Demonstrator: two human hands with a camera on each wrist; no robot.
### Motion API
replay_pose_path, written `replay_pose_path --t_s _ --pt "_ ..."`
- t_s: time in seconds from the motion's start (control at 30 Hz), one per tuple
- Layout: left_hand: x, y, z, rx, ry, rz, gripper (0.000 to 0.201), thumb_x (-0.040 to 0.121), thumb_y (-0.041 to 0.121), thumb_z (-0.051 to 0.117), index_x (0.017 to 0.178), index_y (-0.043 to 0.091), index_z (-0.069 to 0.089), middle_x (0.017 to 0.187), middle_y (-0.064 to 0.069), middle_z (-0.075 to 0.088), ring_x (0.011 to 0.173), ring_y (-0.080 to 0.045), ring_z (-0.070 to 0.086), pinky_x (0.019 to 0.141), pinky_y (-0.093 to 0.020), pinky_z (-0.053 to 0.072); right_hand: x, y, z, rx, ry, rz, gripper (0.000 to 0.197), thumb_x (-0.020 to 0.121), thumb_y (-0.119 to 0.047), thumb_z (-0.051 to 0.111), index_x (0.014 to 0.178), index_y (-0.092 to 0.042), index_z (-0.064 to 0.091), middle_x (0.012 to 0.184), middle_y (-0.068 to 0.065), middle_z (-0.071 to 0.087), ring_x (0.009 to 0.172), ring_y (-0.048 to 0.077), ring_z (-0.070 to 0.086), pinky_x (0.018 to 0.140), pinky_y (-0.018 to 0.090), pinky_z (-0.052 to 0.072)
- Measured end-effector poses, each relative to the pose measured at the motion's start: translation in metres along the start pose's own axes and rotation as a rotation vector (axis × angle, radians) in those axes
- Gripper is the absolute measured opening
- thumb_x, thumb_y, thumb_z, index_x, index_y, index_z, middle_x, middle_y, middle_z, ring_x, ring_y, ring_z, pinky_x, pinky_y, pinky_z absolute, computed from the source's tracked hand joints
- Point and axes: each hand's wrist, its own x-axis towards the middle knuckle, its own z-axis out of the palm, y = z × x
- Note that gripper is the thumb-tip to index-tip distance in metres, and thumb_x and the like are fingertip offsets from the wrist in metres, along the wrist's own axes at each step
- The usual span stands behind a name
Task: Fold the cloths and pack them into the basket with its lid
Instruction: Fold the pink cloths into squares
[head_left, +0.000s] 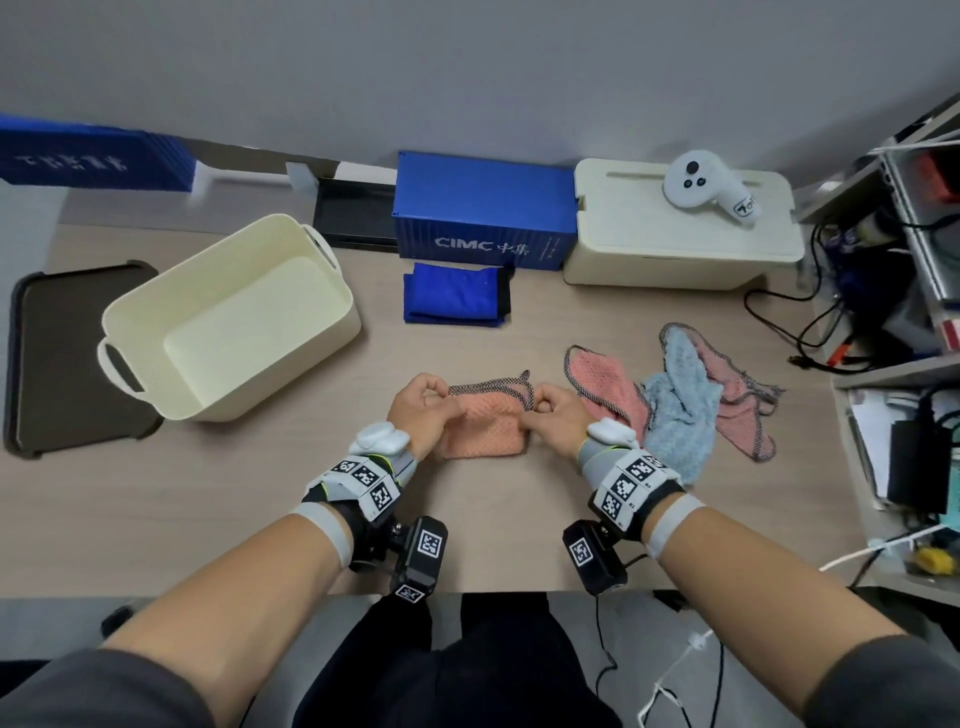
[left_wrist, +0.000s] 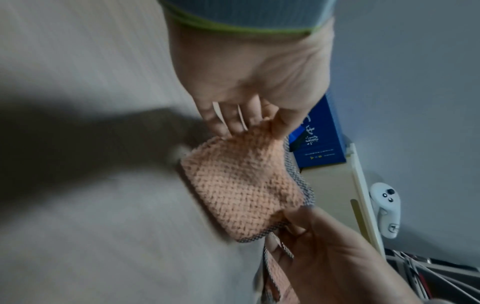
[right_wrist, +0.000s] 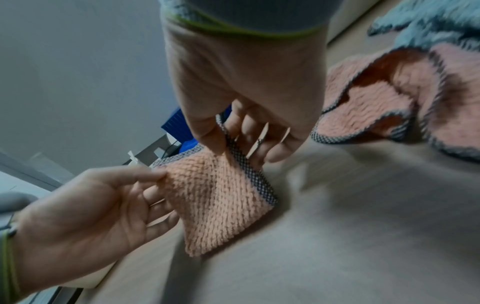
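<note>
- Peach cloth (head_left: 485, 428): folded small; left hand (head_left: 418, 410) and right hand (head_left: 553, 415) each pinch 1 top corner.
- Risk: a slipped pinch lets the fold spring open.

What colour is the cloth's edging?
Black-and-white checked edging on peach cloth; clearest in the right wrist view.

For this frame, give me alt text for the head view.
Both hands, left hand and right hand, pinch the far corners of a folded peach cloth on the table. An open cream basket sits left; unfolded cloths lie right.
</note>
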Motion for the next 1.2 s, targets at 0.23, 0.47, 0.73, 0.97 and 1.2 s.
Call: replay_pose_path --t_s 0.23,0.47,0.73,0.97,1.2 --pt "-0.045 -0.032 -0.019 0.148 -0.309 -0.034 0.028 0.065 0.013 0.086 0.088 0.026 0.077 0.081 0.004 0.072 0.071 -0.009 0.059 0.07 -0.02 0.043 -0.05 0.028 -0.001 0.043 -0.216 -0.001 0.039 0.075 0.006 0.069 0.11 -0.011 0.066 0.071 -0.004 0.069 0.066 0.004 0.06 0.067 0.017 0.049" --pt "-0.068 -0.055 -0.013 0.285 -0.372 -0.065 0.018 0.073 -0.001 0.079 0.074 0.013 0.068 0.093 -0.005 0.076 0.081 -0.015 0.069 0.083 -0.031 0.055 -0.069 0.049 0.007 -0.136 -0.236 0.028 0.02 0.074 -0.007 0.077 0.071 -0.019 0.061 0.044 -0.014 0.05 0.04 0.0 0.037 0.047 0.02 0.032" --pt "-0.069 -0.061 -0.005 0.537 -0.264 -0.008 0.018 0.068 0.018 0.084 0.077 0.026 0.071 0.079 0.005 0.072 0.069 -0.01 0.062 0.069 -0.024 0.052 -0.075 0.056 0.008 -0.133 -0.294 -0.028 0.017 0.072 -0.019 0.083 0.075 -0.018 0.067 0.066 -0.006 0.064 0.056 0.004 0.052 0.058 0.017 0.043" --pt "-0.09 -0.06 0.001 0.766 -0.192 -0.004 0.042 0.05 0.053 0.081 0.072 0.022 0.063 0.069 0.009 0.065 0.06 -0.011 0.057 0.053 -0.029 0.047 -0.091 0.078 0.014 -0.156 -0.211 0.015 0.013 0.071 -0.016 0.077 0.071 -0.027 0.071 0.067 -0.006 0.065 0.06 0.008 0.055 0.066 0.025 0.048" --pt "-0.089 -0.064 0.008 1.072 -0.217 0.015 0.011 0.069 0.026 0.053 0.07 0.023 0.063 0.072 0.005 0.065 0.065 -0.022 0.063 0.056 -0.026 0.052 -0.099 0.08 0.017 -0.078 -0.144 0.067 0.01 0.071 -0.014 0.073 0.071 -0.024 0.072 0.061 -0.003 0.065 0.057 0.016 0.056 0.066 0.035 0.051"
